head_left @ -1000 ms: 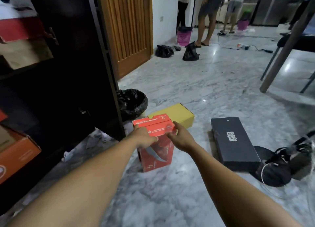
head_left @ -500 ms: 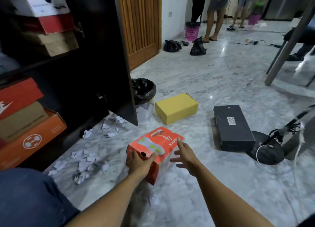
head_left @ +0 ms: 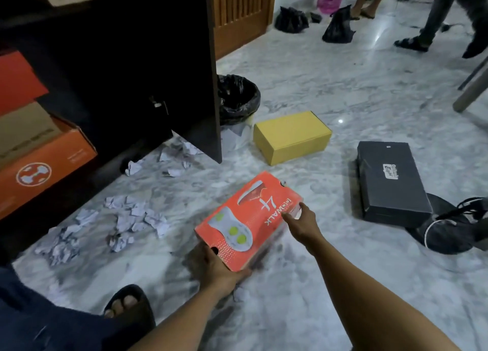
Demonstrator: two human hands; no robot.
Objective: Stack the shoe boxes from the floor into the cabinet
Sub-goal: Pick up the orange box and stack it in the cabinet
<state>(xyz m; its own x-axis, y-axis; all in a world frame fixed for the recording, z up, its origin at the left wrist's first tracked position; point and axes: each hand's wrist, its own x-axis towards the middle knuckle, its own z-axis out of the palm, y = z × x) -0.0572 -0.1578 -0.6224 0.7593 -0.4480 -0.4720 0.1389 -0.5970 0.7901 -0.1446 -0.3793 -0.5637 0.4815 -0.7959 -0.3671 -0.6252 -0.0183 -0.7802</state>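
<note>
The red shoe box lies low over the marble floor, in front of the open cabinet, with its printed lid up and its long axis running away to the right. Whether it rests on the floor or is just off it cannot be told. The left hand grips the near end, its fingers curled under the box's bottom edge. The right hand holds the far right edge – thumb on the lid, fingers down the side.

Beyond it a yellow box sits on the floor near the cabinet's dark side panel, and a black box lies well apart to the right, just beside a black bag with cables. Inside the cabinet, at the left, an orange box carries a brown box with a red one on top.

Crumpled paper is scattered over the floor in front of the cabinet. A bin with a black liner stands behind the side panel – near the yellow box. A sandalled foot shows at the lower left.
</note>
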